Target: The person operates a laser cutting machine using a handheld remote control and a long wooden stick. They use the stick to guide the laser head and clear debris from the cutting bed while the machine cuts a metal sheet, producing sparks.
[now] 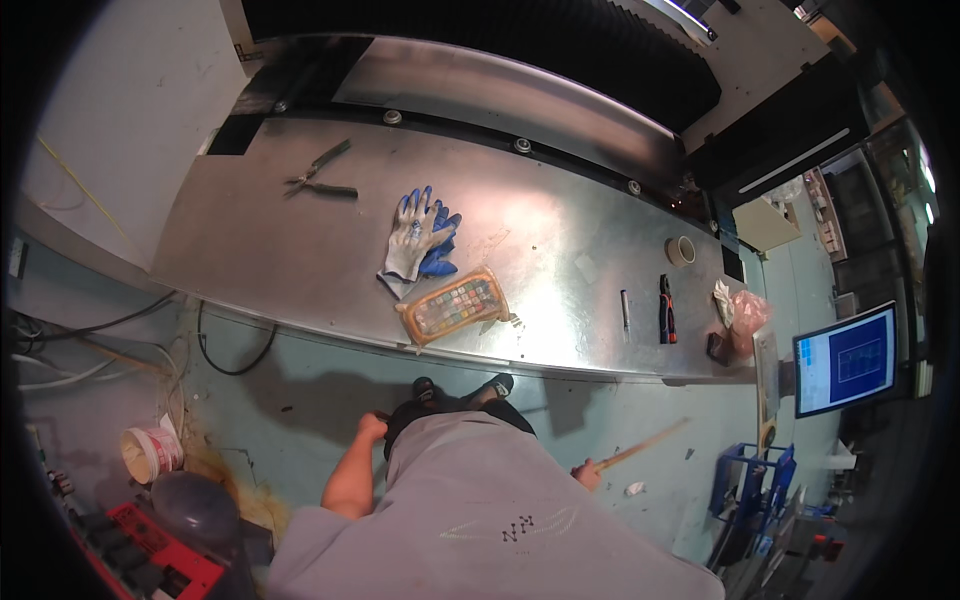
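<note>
Lower right of frame, my right hand [587, 474] grips a wooden stick [640, 446], long axis running up-right away from me; left hand [371, 428] fisted, empty, hanging lower centre.

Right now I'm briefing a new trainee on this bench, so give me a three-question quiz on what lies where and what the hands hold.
1. True or false: the right hand holds a thin wooden stick.
2. What lies just behind the flat orange-rimmed case on the metal bench?
A) pliers
B) blue and white work gloves
C) a roll of tape
3. Fill in: the left hand hangs at the person's side, closed in a ____.

Key:
1. True.
2. B: the gloves lie there; the pliers lie far left, the tape roll far right.
3. Fist; whether it holds anything cannot be seen.
</note>
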